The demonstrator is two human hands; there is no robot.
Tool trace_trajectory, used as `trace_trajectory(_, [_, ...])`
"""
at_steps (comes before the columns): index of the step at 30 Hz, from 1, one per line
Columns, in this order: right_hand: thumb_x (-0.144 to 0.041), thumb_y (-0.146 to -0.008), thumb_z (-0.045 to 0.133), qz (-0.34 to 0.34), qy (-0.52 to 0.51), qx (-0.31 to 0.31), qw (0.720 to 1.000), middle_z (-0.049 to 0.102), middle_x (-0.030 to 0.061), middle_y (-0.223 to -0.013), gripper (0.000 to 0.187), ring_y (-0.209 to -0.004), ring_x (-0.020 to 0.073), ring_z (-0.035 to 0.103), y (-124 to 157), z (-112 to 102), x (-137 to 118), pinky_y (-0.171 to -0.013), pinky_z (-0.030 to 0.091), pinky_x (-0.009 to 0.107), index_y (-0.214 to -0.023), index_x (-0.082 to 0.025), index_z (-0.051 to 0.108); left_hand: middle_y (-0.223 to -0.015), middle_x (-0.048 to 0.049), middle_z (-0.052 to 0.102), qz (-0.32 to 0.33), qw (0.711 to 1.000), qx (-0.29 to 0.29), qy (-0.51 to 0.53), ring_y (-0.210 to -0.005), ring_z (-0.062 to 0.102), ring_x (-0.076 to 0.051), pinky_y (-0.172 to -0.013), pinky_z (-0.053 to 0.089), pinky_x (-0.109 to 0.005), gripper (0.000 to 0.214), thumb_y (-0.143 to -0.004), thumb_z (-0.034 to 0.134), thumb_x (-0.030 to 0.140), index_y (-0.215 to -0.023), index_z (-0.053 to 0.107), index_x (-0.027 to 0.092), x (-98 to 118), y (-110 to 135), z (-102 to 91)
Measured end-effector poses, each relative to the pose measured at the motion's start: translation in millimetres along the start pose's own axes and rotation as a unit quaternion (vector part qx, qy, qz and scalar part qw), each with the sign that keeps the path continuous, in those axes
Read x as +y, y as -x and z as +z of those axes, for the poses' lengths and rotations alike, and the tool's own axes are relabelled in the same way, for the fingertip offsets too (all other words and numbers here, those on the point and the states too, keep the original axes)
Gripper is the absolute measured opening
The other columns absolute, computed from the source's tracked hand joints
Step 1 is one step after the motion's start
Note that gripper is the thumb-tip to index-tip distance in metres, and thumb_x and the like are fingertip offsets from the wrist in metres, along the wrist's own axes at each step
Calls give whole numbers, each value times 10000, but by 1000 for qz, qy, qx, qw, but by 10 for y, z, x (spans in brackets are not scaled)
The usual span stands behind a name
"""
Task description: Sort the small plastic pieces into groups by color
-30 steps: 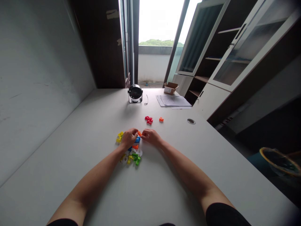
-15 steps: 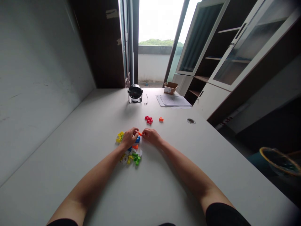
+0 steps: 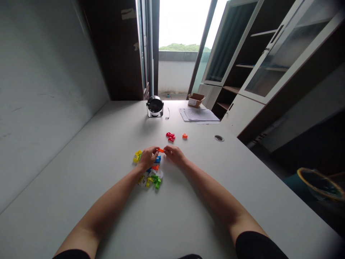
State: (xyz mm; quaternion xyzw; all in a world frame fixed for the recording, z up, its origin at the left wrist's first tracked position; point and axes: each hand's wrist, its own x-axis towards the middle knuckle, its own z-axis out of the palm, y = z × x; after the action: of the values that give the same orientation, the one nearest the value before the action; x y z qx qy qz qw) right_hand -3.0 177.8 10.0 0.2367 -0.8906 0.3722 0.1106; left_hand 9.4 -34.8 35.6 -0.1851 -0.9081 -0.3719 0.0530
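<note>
On the smooth white table, at the far end of a heap of shiny plastic blocks, my left hand and my right hand meet. Both pinch one small orange block with thumb and fingertips, one at each end. It looks thin and flat. Chunky yellow blocks lie just beside my left hand. Farther off lie bumpy red blocks, another orange piece and a round shiny fan.

Box: we see a pale label on its side, the print too small to read.
Papers: we make out faint print, none of it legible.
Fan: we read no brand.
</note>
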Motion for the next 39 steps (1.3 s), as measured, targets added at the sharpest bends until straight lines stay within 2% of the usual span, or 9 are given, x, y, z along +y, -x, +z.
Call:
trace_trajectory(4, [-363, -917, 617, -11, -3, 1, 1000, 664, 0, -809, 179, -666, 100, 557, 5, 14, -6, -656, 410, 211, -1011, -215, 655, -1027, -16, 746, 14, 1000, 10, -13, -898, 658, -149, -873, 468, -252, 273, -938, 514, 334, -1138, 688, 273, 6, 2, -5])
trace_trajectory(12, [-271, -865, 660, -27, 20, 3, 999, 688, 1, -878, 181, -688, 101, 600, -3, 7, -103, -674, 438, 212, -1032, -217, 616, -937, -21, 754, 20, 999, 9, -40, -868, 651, -164, -959, 406, -310, 284, -942, 486, 393, -995, 724, 246, 62, 14, -35])
trace_trajectory(16, [-254, -895, 613, -49, 25, 16, 998, 686, 1, -853, 97, -693, 105, 598, 2, -2, -94, -696, 449, 220, -982, -212, 623, -826, -4, 746, 2, 1000, 4, -30, -754, 629, -143, -857, 430, -270, 315, -942, 467, 393, -978, 746, 254, 79, 9, -61])
trace_trajectory(20, [-243, -897, 601, -73, 14, 31, 997, 693, 18, -896, 118, -739, 116, 627, 2, -19, -97, -721, 471, 230, -1003, -211, 639, -797, 8, 742, -18, 1000, -9, 9, -676, 612, -120, -705, 422, -230, 341, -937, 448, 397, -961, 754, 248, 72, -6, -67])
trace_trajectory(25, [-309, -932, 583, -77, -24, 55, 995, 703, 35, -947, 139, -780, 133, 648, -11, -37, -105, -730, 510, 250, -1006, -215, 655, -805, -8, 747, -48, 998, -27, 22, -699, 630, -129, -689, 427, -224, 400, -938, 416, 424, -849, 748, 219, 13, -63, -102])
trace_trajectory(31, [-418, -928, 578, 8, -81, 186, 979, 711, 38, -957, 226, -782, 153, 672, -81, -131, 118, -756, 554, 285, -983, -211, 649, -1004, -13, 754, -45, 999, -7, 23, -899, 663, -159, -822, 474, -237, 384, -941, 413, 455, -1005, 729, 247, -210, -200, -289])
trace_trajectory(35, [-470, -911, 557, 108, -43, 273, 955, 714, 49, -943, 301, -794, 173, 671, -97, -337, 433, -791, 548, 312, -1021, -204, 647, -1084, -39, 735, -57, 996, 23, -64, -1005, 644, -193, -917, 458, -290, 360, -930, 439, 451, -994, 725, 241, -423, -252, -365])
trace_trajectory(39, [-424, -879, 539, 209, 41, 339, 916, 698, 76, -918, 287, -808, 191, 633, -33, -623, 838, -803, 502, 315, -953, -171, 651, -1065, -50, 732, -60, 993, -3, -103, -1003, 635, -199, -954, 448, -311, 339, -922, 449, 427, -980, 728, 242, -583, -253, -345])
